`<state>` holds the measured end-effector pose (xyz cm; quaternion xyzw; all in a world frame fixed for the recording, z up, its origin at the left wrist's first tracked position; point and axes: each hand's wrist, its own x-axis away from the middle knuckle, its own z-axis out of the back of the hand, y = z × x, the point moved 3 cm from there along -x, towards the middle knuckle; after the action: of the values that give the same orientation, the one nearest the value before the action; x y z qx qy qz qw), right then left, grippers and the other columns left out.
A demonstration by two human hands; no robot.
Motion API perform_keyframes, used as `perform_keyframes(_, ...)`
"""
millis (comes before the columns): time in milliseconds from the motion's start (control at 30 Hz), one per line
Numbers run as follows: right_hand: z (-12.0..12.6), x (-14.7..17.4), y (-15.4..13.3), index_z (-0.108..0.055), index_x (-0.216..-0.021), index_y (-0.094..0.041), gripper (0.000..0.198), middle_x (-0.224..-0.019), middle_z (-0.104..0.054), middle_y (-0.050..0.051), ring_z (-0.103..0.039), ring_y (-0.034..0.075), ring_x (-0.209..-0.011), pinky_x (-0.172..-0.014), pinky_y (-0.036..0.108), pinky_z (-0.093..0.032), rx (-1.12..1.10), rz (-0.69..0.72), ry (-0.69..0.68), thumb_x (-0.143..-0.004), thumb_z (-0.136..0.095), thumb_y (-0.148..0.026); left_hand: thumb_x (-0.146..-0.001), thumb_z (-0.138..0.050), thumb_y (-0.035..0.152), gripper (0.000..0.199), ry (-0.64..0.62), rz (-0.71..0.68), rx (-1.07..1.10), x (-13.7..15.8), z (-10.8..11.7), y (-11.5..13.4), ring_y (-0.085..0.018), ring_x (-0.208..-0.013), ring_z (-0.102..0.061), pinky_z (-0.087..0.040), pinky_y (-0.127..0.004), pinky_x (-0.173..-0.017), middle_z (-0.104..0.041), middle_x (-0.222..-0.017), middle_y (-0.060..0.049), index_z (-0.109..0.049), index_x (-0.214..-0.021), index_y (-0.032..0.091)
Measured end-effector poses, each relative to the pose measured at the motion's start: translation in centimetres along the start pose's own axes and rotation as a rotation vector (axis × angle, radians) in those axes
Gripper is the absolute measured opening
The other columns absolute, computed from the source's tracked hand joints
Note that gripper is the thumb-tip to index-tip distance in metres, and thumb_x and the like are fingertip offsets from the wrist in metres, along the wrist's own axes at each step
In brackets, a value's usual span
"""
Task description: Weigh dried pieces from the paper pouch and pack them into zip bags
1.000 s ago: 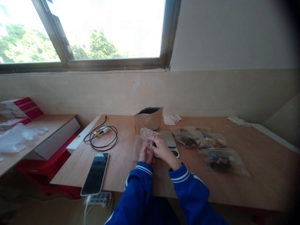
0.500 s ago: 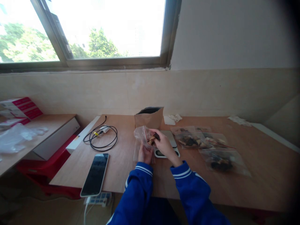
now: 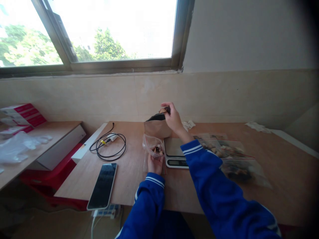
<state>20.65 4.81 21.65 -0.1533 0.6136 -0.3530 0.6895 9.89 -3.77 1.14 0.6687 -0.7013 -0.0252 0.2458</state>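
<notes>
My left hand (image 3: 155, 164) is closed around the lower part of a clear zip bag (image 3: 147, 143), whose mouth gapes upward. Brown and dark dried pieces (image 3: 157, 150) show inside it. Raised above the open kraft paper pouch (image 3: 156, 128), my right hand (image 3: 173, 118) pinches a few dried slices (image 3: 164, 110), brown and dark; their exact kind I cannot make out. The pouch stands upright with a dark inner lining. Between the bag and my right sleeve lies a kitchen scale (image 3: 173, 148), its plate bare and its display partly covered by the sleeve.
Several filled zip bags (image 3: 238, 172) lie on the right, partly behind my sleeve. A phone (image 3: 102, 186) rests at the front left edge, with a coiled black cable (image 3: 122, 153) behind it. Crumpled tissue (image 3: 189, 125) sits near the wall. Pink-and-white boxes (image 3: 25, 114) are on the side table.
My right hand has gone from the zip bag's mouth up and away to above the paper pouch, carrying dried slices. My left hand stays on the bag. More of the scale's plate shows.
</notes>
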Motion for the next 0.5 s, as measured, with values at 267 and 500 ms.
perform_keyframes(267,-2.7,-1.6,2.1,-0.056,-0.101,-0.017,0.041,-0.105,-0.060,0.010,-0.055,0.021,-0.105,-0.097,0.037,-0.042,0.211,0.152,-0.211,-0.070,-0.034,0.000,-0.088,-0.050,0.023,0.019,-0.013,0.007,0.008,0.1,-0.1,0.0,-0.016,-0.080,-0.068,-0.055,-0.027,-0.065,-0.070,-0.093,-0.006,-0.065,-0.099,0.016)
perform_keyframes(500,-1.7,-1.1,1.0,-0.062,-0.085,-0.020,0.028,-0.093,-0.066,0.004,-0.060,0.019,-0.095,-0.088,0.033,-0.046,0.024,0.122,-0.164,-0.072,-0.040,-0.007,-0.088,-0.050,0.024,0.019,-0.011,0.001,0.015,0.3,-0.4,0.0,-0.017,-0.082,-0.068,-0.055,-0.027,-0.065,-0.069,-0.093,-0.007,-0.065,-0.097,0.016)
